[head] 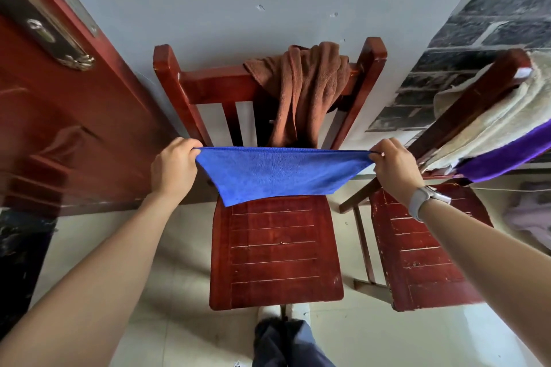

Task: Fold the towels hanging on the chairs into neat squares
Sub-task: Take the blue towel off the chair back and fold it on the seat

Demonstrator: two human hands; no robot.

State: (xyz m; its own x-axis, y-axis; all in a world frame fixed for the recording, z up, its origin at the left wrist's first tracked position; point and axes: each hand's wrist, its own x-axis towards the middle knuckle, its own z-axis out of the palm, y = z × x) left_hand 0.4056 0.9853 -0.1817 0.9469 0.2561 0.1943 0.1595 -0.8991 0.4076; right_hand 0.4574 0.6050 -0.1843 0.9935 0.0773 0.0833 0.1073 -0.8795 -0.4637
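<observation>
**Blue towel stretched between two hands over the middle chair**

The left hand (174, 168) pinches one top corner of the blue towel (280, 173), fingers curled over the edge, and the right hand (393, 170) pinches the opposite corner the same way. Between them the top edge is pulled taut and level, and the cloth hangs down in a tapering sheet, its lower edge over the back part of the seat; whether it touches the wood I cannot tell. A pale watch (425, 198) sits on the right wrist.

Behind the towel stands a red-brown wooden chair (277, 250) against a grey wall (208, 3). A brown towel (304, 89) is draped, bunched, over the right part of its top rail and hangs down in front of the slats.

Just to the right is a second wooden chair (417, 253), turned at an angle. Over its backrest lie a cream towel (501, 119) and a purple towel (507, 155), the purple one lower. A red door (59, 116) with a metal lock plate fills the left side.
</observation>
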